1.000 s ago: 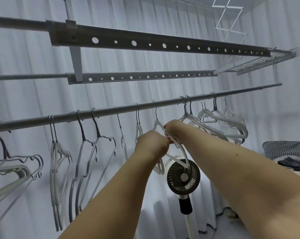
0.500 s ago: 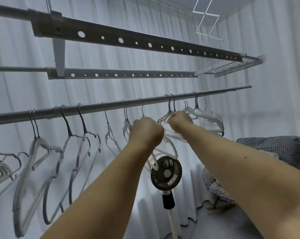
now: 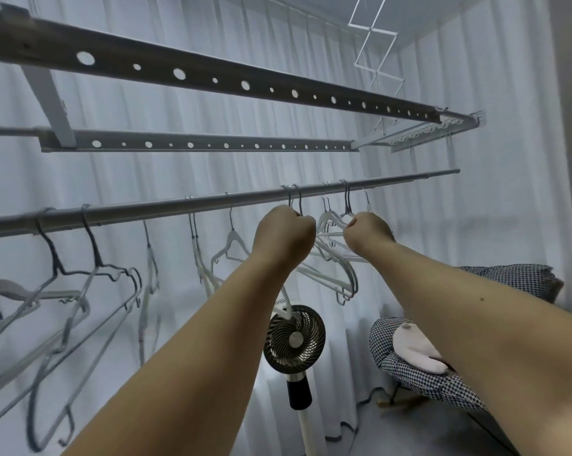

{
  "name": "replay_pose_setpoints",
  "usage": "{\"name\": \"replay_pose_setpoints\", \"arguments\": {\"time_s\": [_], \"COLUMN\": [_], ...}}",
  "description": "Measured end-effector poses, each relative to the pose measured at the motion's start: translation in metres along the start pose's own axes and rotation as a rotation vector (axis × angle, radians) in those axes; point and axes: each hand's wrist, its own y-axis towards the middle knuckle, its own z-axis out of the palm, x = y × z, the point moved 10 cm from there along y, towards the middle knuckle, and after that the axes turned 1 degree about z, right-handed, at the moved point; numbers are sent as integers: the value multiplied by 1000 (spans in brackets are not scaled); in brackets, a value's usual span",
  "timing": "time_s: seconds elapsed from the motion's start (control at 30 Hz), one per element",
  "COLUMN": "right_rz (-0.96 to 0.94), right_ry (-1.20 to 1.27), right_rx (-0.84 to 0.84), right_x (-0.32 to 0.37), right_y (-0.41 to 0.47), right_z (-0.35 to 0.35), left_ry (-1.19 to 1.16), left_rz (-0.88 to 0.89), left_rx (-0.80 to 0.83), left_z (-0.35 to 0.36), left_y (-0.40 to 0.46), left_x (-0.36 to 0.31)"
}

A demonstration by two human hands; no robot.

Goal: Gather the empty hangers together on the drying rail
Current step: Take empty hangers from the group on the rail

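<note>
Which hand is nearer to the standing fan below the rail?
The left. The left hand is almost straight above the fan; the right hand is up at the same height but further to the right.

Under the round grey metal drying rail [image 3: 179, 207], the left hand [image 3: 286, 233] is fisted on a pair of hanger necks, the right hand [image 3: 367, 230] fisted on pale plastic hangers [image 3: 330, 222] beside it. Dark wire hangers [image 3: 93, 258] hang further left along the rail.

No readable text, labels, brands or numbers (anywhere in view).
</note>
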Motion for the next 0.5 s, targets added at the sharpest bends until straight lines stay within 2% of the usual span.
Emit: {"name": "replay_pose_setpoints", "arguments": {"time_s": [0.3,0.5], "right_rz": [-179,-308], "right_ry": [-279,-446], "right_rx": [-68,-50], "right_x": [-40,-54], "right_y": [52,73], "right_z": [-12,2], "left_ry": [-205,-350], "left_rz": [-196,-346], "left_rx": [35,5], "left_z": [72,113], "left_y": [37,59], "left_x": [-14,-5]}}
